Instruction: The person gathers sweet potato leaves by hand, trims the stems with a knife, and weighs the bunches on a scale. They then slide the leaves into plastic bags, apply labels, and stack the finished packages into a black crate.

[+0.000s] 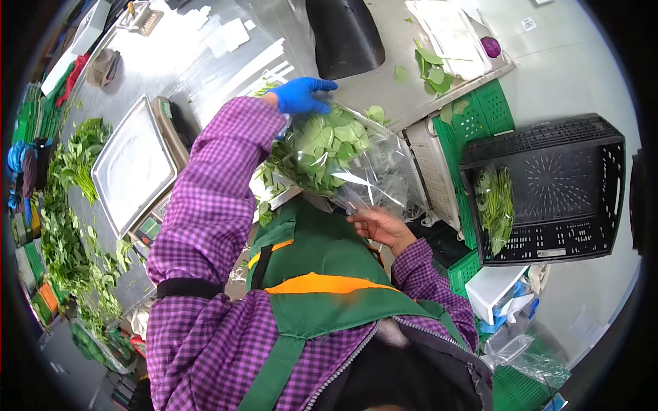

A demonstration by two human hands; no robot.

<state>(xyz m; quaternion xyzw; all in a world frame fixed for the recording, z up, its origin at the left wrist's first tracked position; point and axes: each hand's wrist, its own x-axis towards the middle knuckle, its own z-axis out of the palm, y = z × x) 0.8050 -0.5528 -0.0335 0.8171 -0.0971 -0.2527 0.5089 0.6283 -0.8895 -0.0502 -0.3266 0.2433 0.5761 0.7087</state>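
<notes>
A clear plastic bag full of green leaves lies in front of my apron, at the near edge of the metal table. My left hand, in a blue glove, is at the far end of the bag with its fingers stretched out and apart. Part of its palm side is hidden. Bare and closed, my right hand pinches the near edge of the bag beside the apron.
A scale stands left, with loose leafy greens beyond it. Right, a black crate holds a bagged bunch of greens, near green crates. Farther back are a black chute-like piece and a white stack.
</notes>
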